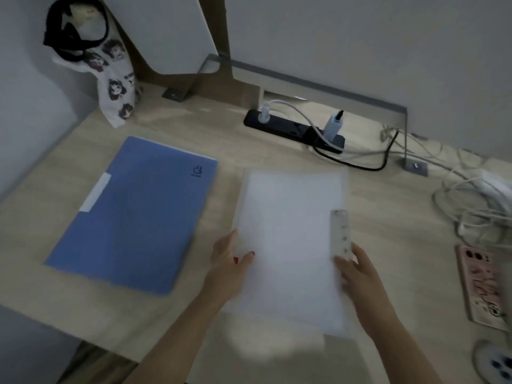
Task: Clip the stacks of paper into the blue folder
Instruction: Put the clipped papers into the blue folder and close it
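Note:
A blue folder (135, 214) lies closed on the left of the wooden desk, with a white label on its left edge. To its right sits a stack of white paper (291, 245). My left hand (230, 261) holds the stack's left edge, thumb on top of the sheets. My right hand (357, 273) is at the stack's right edge, its fingers touching a pale metal clip strip (340, 234) that lies along that edge. The picture is blurred, so the exact grip of the right fingers is unclear.
A black power strip (293, 128) with plugged chargers lies at the back, with tangled white cables (476, 195) to the right. A pink phone (482, 284) lies at the right edge. A printed cloth bag (116, 87) hangs at the back left.

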A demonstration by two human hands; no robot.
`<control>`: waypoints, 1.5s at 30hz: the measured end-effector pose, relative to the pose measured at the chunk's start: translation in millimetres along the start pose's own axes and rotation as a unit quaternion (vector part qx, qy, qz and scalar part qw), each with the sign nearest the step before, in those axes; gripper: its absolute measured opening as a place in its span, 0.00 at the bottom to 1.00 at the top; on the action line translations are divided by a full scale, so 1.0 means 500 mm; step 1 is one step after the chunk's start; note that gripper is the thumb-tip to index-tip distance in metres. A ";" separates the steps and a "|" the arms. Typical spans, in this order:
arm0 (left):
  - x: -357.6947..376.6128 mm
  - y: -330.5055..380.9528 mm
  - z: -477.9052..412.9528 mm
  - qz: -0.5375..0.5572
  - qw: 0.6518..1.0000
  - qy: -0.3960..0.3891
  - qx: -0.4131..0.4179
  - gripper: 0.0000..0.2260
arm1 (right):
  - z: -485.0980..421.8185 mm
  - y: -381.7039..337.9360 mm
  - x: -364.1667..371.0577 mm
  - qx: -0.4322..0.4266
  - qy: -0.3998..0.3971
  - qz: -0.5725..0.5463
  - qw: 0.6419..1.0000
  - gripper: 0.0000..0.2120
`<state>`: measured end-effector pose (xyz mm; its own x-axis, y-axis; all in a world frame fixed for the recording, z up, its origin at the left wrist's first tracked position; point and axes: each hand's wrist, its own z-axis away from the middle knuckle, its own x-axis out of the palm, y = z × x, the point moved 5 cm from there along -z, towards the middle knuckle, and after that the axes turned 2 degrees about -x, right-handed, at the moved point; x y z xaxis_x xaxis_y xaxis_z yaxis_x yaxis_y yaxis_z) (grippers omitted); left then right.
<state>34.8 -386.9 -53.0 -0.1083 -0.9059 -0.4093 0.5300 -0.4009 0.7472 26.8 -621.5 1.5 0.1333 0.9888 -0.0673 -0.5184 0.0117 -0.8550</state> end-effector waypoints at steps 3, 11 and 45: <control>0.010 -0.012 -0.011 -0.006 1.000 0.006 -0.011 0.30 | -0.034 0.048 -0.022 -0.002 0.040 0.137 0.990 0.21; -0.007 -0.008 -0.038 -0.025 0.999 0.000 0.025 0.25 | -0.053 0.093 -0.021 0.034 0.079 0.323 0.942 0.30; -0.565 -0.195 -0.174 -0.025 0.980 0.137 -0.142 0.30 | -0.092 0.004 0.548 0.139 -0.076 0.019 0.987 0.13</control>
<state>86.9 -79.9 -56.0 0.0687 -0.7995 -0.5967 0.7470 -0.3552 0.5619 101.0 -357.7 -42.4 -0.0089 1.0000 -0.0003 -0.7348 -0.0067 -0.6783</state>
